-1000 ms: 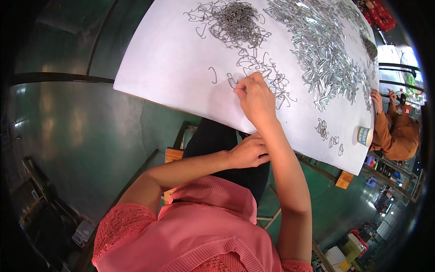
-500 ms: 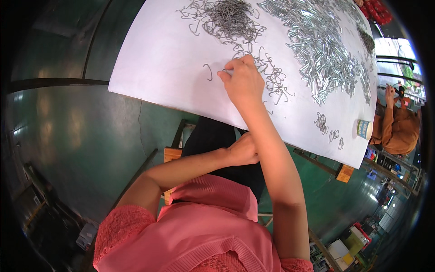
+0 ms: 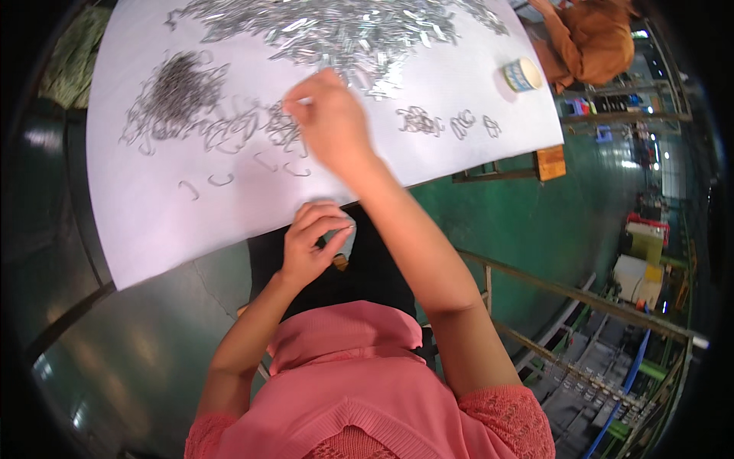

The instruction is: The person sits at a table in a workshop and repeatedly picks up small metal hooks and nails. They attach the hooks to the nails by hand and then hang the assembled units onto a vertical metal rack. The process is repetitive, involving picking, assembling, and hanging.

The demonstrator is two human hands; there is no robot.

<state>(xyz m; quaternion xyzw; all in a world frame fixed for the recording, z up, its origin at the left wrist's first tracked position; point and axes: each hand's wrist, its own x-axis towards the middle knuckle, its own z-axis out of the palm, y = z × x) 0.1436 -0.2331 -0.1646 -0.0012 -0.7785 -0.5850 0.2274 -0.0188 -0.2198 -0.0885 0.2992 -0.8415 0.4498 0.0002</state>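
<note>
My right hand [image 3: 329, 126] is over the table, beside loose wire hooks [image 3: 284, 126] and the near edge of a heap of shiny metal pieces [image 3: 329, 34]. Its fingers are bent but smeared by motion, so whether they hold anything cannot be told. My left hand [image 3: 312, 241] is at the table's front edge, above my lap. Its thumb and forefinger are pinched together; anything between them is too small to name. Just behind those fingertips shows a grey, rounded object [image 3: 349, 243], partly hidden. Several single wire hooks [image 3: 222, 180] lie apart, nearer the front left.
A dense pile of wire hooks [image 3: 180, 88] sits on the white tabletop [image 3: 160, 245] at left. Small clusters of bent wire [image 3: 419, 121] lie to the right. A paper cup [image 3: 522, 75] stands near the right edge. Another person in a brown top [image 3: 592, 42] is beyond it.
The view has swung right. My left hand has come up from under my right forearm to the table edge. My right hand has moved from the single hooks toward the shiny pieces.
</note>
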